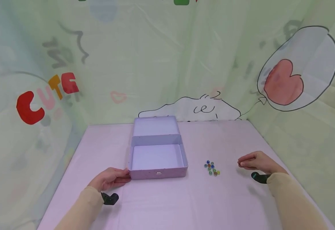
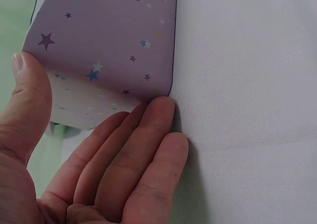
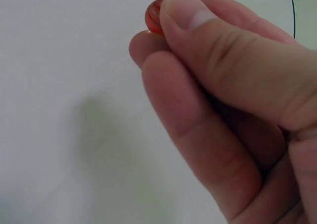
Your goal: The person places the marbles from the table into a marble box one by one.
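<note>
A lilac box (image 1: 158,173) with its lid (image 1: 156,126) tipped back stands on the table, its inside facing up and a small clasp at the front. My left hand (image 1: 111,179) touches the front left corner of the box. In the left wrist view, the thumb (image 2: 32,92) lies at one edge of the star-printed wall and the extended fingers (image 2: 158,117) meet another edge. To the right, my right hand (image 1: 259,162) is raised over the table and pinches a red-orange glass marble (image 3: 153,18) between thumb and fingertips.
Several glass marbles (image 1: 212,166), blue, green, yellow and amber, lie loose in a cluster between the box and my right hand. The pale pink table (image 1: 161,204) is bordered at the back and sides by a printed curtain (image 1: 156,64).
</note>
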`<state>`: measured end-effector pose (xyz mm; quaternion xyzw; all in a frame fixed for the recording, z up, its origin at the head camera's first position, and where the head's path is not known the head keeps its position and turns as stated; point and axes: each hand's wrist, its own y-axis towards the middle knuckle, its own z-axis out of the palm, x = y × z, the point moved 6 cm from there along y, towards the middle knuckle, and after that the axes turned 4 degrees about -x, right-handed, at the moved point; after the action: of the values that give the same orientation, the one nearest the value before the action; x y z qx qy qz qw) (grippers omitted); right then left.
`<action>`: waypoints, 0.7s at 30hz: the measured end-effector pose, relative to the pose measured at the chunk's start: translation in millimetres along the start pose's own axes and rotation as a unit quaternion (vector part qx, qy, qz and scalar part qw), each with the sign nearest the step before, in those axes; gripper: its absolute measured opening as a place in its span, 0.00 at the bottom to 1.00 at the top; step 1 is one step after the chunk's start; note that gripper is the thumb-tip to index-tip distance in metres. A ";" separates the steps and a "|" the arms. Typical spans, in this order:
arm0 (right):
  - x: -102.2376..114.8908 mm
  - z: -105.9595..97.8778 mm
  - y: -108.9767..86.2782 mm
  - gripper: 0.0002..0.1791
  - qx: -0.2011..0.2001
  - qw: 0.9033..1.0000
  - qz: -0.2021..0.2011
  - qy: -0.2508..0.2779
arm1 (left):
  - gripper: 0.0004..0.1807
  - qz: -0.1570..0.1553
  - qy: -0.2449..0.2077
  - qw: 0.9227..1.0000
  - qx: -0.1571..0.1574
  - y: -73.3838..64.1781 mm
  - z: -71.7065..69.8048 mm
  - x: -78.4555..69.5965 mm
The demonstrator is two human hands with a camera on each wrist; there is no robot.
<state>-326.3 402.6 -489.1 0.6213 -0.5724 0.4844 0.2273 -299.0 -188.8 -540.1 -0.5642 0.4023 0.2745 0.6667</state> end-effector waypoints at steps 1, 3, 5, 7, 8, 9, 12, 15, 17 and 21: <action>0.7 -0.3 1.2 0.23 -0.002 1.000 -0.002 -0.007 | 0.30 0.000 -0.001 1.000 -0.002 -0.9 0.0 -0.5; 3.1 0.4 5.2 0.23 -0.008 1.000 -0.004 -0.017 | 0.30 0.001 -0.004 1.000 -0.003 -2.1 0.0 -1.3; 8.5 3.7 10.7 0.23 -0.014 0.999 -0.002 -0.028 | 0.29 0.001 -0.005 1.000 -0.003 -3.2 0.4 -1.8; 17.3 10.4 17.7 0.23 -0.016 0.999 0.000 -0.038 | 0.28 0.002 -0.004 1.000 -0.005 -4.4 0.5 -2.7; 23.2 14.8 21.8 0.23 -0.016 0.999 -0.001 -0.039 | 0.28 0.002 -0.003 1.000 -0.007 -4.6 0.3 -3.1; 29.6 19.9 26.2 0.23 -0.018 0.999 -0.001 -0.041 | 0.27 0.004 0.000 1.000 -0.008 -5.1 0.5 -3.7; 52.9 39.6 40.2 0.22 -0.013 0.999 -0.019 -0.042 | 0.27 0.005 0.000 1.000 -0.016 -5.5 0.0 -4.2; 74.1 63.5 58.6 0.21 -0.007 0.999 -0.036 -0.031 | 0.27 0.009 0.002 1.000 -0.020 -4.3 -0.4 -3.4; 88.8 81.8 71.7 0.20 0.002 0.999 -0.048 -0.023 | 0.27 0.011 0.003 1.000 -0.021 -4.0 -0.6 -2.8; 123.8 121.5 96.2 0.18 0.025 0.997 -0.069 -0.011 | 0.26 0.016 0.005 1.000 -0.015 -4.5 0.7 -2.2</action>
<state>-389.9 216.9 -460.5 0.6699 -0.5184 0.4751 0.2382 -296.3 -188.9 -535.8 -0.5689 0.4105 0.2882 0.6518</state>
